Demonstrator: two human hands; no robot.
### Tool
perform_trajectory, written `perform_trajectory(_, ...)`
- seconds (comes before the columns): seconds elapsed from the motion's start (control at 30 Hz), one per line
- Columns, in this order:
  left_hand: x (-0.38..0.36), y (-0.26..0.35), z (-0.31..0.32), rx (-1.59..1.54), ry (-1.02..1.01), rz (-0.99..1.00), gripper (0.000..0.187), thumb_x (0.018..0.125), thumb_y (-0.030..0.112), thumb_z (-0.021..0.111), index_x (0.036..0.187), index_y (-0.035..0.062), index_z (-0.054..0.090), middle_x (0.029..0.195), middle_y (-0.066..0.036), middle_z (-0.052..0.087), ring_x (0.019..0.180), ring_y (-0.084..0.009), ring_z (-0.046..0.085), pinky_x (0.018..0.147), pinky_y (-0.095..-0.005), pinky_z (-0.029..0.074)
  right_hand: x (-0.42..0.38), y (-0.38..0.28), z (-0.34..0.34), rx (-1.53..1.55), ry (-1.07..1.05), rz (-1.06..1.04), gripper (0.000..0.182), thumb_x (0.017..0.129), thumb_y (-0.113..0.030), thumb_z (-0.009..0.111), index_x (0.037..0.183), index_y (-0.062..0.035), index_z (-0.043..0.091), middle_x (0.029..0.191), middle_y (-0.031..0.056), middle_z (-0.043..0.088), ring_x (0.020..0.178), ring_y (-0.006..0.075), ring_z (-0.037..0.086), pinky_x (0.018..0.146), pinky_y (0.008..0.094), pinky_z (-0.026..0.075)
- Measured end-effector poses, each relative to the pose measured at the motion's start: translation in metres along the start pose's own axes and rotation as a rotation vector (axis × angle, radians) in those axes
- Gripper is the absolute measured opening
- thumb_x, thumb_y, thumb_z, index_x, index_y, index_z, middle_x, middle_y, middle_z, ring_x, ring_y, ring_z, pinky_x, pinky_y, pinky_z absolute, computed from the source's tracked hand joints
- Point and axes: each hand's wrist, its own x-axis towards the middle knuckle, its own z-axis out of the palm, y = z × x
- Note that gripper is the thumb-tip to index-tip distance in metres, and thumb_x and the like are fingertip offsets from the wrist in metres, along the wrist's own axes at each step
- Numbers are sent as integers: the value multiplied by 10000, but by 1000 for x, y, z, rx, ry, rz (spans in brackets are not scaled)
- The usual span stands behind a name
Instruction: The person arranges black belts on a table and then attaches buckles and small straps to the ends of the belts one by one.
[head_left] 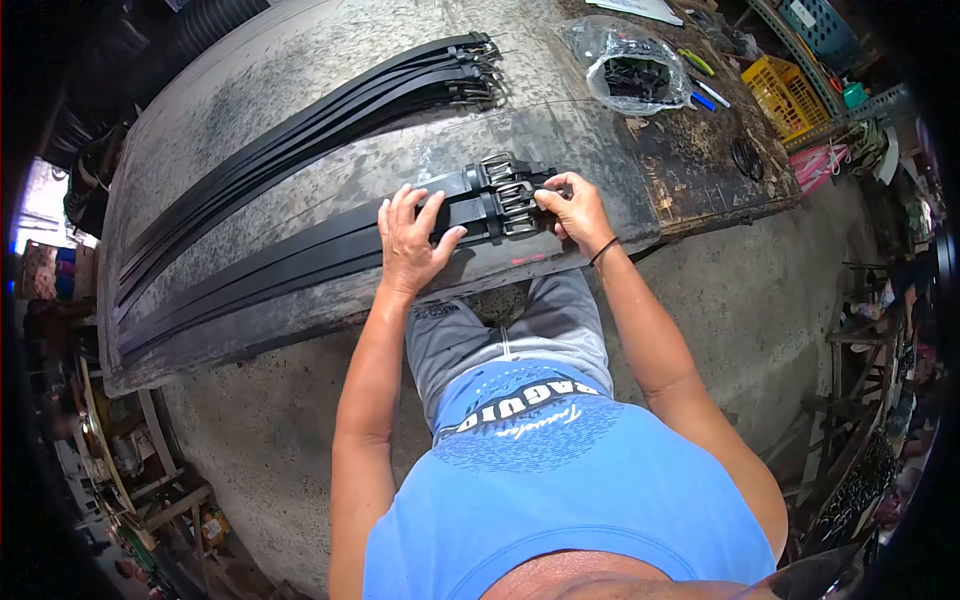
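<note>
Several black belts [300, 252] lie side by side along the table's near edge, their metal buckles [516, 206] at the right end. My left hand [408, 240] rests on these belts just left of the buckles, fingers spread. At the buckle end, my right hand [580, 212] pinches a belt buckle between thumb and index finger. Its other fingers curl underneath, and the exact contact point is partly hidden. A small black piece shows just beyond the buckles, beside my right fingertips.
A second bundle of black belts [350, 108] lies farther back. At the back right are a clear plastic bag [598, 88] of dark pieces, yellow-handled pliers [697, 62], a blue marker [704, 101] and a coiled black cord [746, 160]. A yellow crate [784, 98] stands beyond the table.
</note>
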Motion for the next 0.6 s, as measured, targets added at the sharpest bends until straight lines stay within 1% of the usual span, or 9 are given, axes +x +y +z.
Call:
perform_trajectory(0.03, 1, 5, 2, -1, 1, 4, 542, 711, 364, 749, 1155, 90, 601, 1180, -132, 504, 1208, -339, 420, 1026, -523, 279, 0, -1, -4, -108, 66, -53, 296, 802, -189, 709, 993, 1, 587, 832, 95, 651, 554, 114, 576, 463, 243, 454)
perform_trajectory(0.07, 2, 10, 2, -13, 8, 3, 527, 720, 352, 745, 1155, 92, 601, 1185, -134, 502, 1209, -342, 419, 1030, -525, 276, 14, 22, -13, -241, 189, -347, 337, 786, -231, 721, 989, 8, 597, 875, 85, 640, 753, 157, 606, 655, 283, 494)
perform_trajectory(0.1, 1, 14, 2, -29, 11, 19, 527, 720, 352, 745, 1155, 92, 601, 1185, -134, 502, 1209, -342, 419, 1030, -525, 276, 19, 25, -22, -247, 211, -351, 337, 786, -231, 721, 989, 8, 597, 875, 85, 640, 753, 157, 606, 655, 283, 494)
perform_trajectory(0.17, 2, 17, 0, 13, 12, -4, 520, 727, 342, 741, 1160, 93, 596, 1196, -137, 498, 1220, -345, 411, 1033, -524, 273, 25, 19, -50, -303, 352, -440, 328, 796, -260, 707, 967, 3, 614, 881, 72, 631, 874, 160, 588, 789, 307, 476)
perform_trajectory(0.3, 2, 19, 0, 30, 29, -20, 505, 723, 271, 751, 1159, 70, 596, 1203, -149, 502, 1231, -359, 409, 1034, -498, 285, 44, -28, -107, -161, 492, -345, 197, 847, -183, 646, 943, -13, 629, 766, 55, 634, 730, 143, 602, 682, 279, 483)
perform_trajectory(0.33, 1, 18, 1, 26, 25, -23, 499, 734, 282, 743, 1162, 74, 591, 1208, -149, 497, 1238, -360, 400, 1040, -508, 274, 54, -38, -120, -183, 538, -415, 156, 871, -140, 604, 962, -17, 636, 735, 55, 644, 669, 134, 594, 649, 272, 481)
perform_trajectory(0.37, 1, 17, 2, 23, 18, -29, 494, 745, 293, 734, 1164, 79, 585, 1212, -148, 491, 1244, -361, 391, 1046, -517, 263, 74, -37, -138, -296, 596, -583, 172, 883, -149, 585, 980, -21, 648, 799, 94, 677, 717, 158, 631, 666, 285, 487)
perform_trajectory(0.43, 2, 16, 2, 27, 31, -31, 463, 756, 258, 723, 1159, 71, 591, 1207, -149, 496, 1236, -359, 403, 1043, -505, 275, 95, -54, -155, -413, 605, -662, 172, 876, -141, 574, 983, -35, 659, 892, 135, 687, 813, 227, 667, 710, 321, 504)
perform_trajectory(0.6, 3, 14, 4, 49, 43, -58, 356, 823, 182, 651, 1152, 60, 594, 1199, -149, 502, 1228, -350, 416, 1044, -485, 287, 140, -75, -158, -827, 518, -581, 237, 832, -99, 505, 1000, -80, 672, 970, 143, 669, 921, 316, 635, 813, 403, 499)
